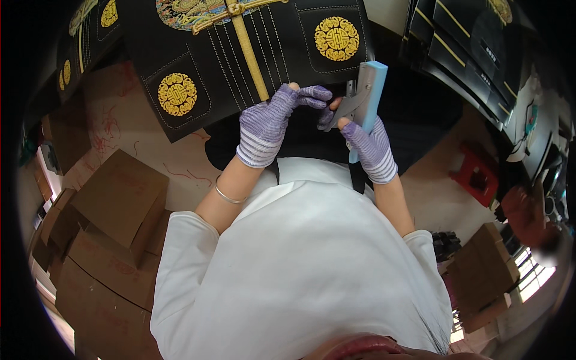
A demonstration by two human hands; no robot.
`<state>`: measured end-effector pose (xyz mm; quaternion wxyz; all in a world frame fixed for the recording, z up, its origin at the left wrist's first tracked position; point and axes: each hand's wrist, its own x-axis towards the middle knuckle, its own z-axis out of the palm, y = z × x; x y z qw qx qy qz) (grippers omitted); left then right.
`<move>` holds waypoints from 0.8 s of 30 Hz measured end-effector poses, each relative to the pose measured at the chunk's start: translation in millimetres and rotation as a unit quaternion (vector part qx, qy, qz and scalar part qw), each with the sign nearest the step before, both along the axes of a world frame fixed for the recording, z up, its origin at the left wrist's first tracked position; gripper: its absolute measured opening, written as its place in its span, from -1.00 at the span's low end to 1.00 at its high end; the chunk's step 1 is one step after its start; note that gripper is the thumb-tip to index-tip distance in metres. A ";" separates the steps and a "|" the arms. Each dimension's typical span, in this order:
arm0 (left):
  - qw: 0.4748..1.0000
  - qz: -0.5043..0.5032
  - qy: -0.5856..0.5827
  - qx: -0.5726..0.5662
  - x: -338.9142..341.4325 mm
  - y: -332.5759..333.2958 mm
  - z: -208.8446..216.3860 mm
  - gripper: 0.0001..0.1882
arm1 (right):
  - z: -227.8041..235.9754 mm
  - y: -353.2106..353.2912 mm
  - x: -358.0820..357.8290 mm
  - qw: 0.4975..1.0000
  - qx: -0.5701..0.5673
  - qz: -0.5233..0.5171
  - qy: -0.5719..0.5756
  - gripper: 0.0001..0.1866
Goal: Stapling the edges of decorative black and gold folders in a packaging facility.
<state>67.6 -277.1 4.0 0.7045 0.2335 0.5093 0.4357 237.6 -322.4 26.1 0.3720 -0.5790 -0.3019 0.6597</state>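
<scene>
A black jacket-shaped panel [282, 54] with gold round emblems, white dotted lines and a gold centre strip lies in front of me. My left hand [267, 123], in a purple-and-white striped glove with bare fingertips, is at its near edge beside the lower end of the strip. Its fingers are bent together; what they hold, if anything, is hidden. In a matching glove, my right hand [372, 147] wraps round a stapler [364, 99] with a light-blue handle and grey metal body, held upright. The right fingertips come close to the left ones.
A similar black panel [90, 36] stands at the far left. More black printed pieces [474, 48] are stacked at the far right. Brown cardboard boxes [120, 201] fill the left side. A red stool [477, 174] and another carton [483, 270] are on the right, near another person's arm [525, 216].
</scene>
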 end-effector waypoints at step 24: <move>0.999 -0.039 0.012 0.028 -36.6 17.6 -8.7 -0.84 | 112.5 39.0 128.4 0.660 0.215 -0.018 -0.720 -0.49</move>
